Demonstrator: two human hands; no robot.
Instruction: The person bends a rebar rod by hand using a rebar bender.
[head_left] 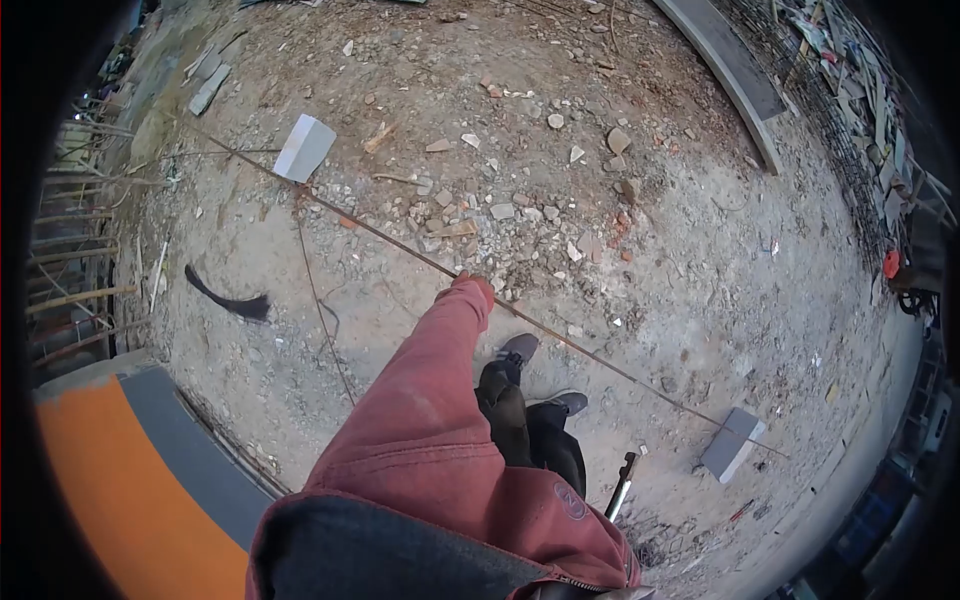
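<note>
Basically, L hand (475,284) has fingers closed round the long rusty rod (388,238), approx mid-length, w/ one end by the pale block (305,148) and the other over the grey block (733,446). R hand's out of view, so can't tell re its fingers. Shoes (519,349) nr rod, on rubbly ground (690,320).
</note>
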